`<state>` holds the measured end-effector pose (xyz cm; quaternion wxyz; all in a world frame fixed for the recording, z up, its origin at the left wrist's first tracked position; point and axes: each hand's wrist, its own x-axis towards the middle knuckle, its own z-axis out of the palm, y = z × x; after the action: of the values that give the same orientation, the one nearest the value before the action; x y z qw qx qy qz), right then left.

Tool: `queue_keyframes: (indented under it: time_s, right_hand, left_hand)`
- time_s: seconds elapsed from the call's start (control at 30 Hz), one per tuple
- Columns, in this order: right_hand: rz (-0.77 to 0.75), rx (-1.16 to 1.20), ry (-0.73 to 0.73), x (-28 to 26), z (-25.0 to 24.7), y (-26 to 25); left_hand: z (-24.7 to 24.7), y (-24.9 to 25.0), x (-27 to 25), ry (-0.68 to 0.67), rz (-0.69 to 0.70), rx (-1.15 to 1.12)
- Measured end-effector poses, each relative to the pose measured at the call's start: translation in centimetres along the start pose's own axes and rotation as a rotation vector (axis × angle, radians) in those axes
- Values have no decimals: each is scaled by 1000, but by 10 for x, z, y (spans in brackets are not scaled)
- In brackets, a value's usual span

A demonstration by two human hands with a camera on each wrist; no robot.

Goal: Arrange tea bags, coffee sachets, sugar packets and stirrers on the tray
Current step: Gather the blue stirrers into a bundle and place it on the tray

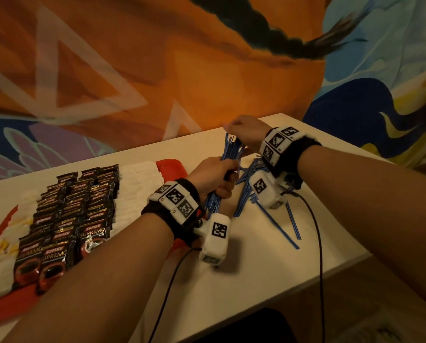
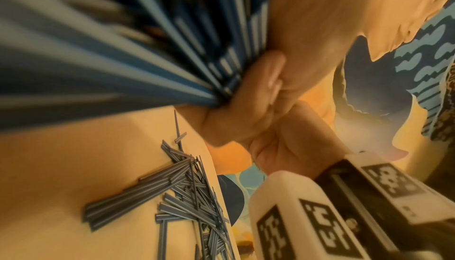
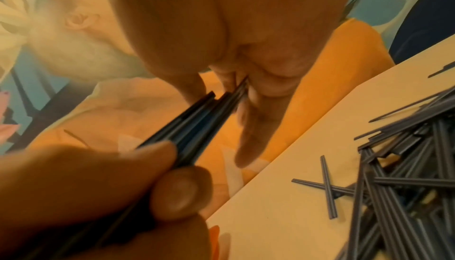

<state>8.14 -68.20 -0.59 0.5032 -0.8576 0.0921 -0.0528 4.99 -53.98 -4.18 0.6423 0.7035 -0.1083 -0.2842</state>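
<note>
My left hand point(image 1: 214, 177) grips a thick bundle of blue stirrers point(image 1: 231, 149) around its middle, held upright above the white table. My right hand point(image 1: 244, 133) sits on top and pinches the bundle's upper ends. In the right wrist view the bundle point(image 3: 192, 127) runs from my left hand point(image 3: 98, 186) up into my right hand point(image 3: 221, 30). More loose stirrers point(image 1: 268, 214) lie scattered on the table under my hands. The red tray point(image 1: 172, 167) on the left holds rows of black coffee sachets point(image 1: 78, 211), white sugar packets point(image 1: 137, 184) and white-and-yellow packets point(image 1: 1, 251).
The pile of loose stirrers point(image 2: 184, 192) lies close to the table's far edge, by a painted wall. Black cables point(image 1: 318, 231) hang from both wrists across the table point(image 1: 268, 268). The table's front right corner is near my right forearm.
</note>
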Motion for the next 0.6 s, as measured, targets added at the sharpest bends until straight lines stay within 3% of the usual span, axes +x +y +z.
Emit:
queue_keyframes:
  time_s: [0.13, 0.3, 0.47, 0.53, 0.6]
  right_hand:
    - [-68, -17, 57, 7, 1, -5]
    - [-111, 10, 24, -4, 4, -17]
    - [-113, 315, 49, -30, 6, -27]
    - [-34, 440, -89, -49, 11, -23]
    - [58, 401, -298, -66, 20, -13]
  left_hand:
    - [0, 2, -2, -28, 62, 9]
    - [-2, 5, -3, -22, 121, -2]
    - [-6, 9, -3, 62, 233, -145]
    - [-9, 13, -2, 158, 312, -242]
    - [-14, 17, -1, 274, 379, -300]
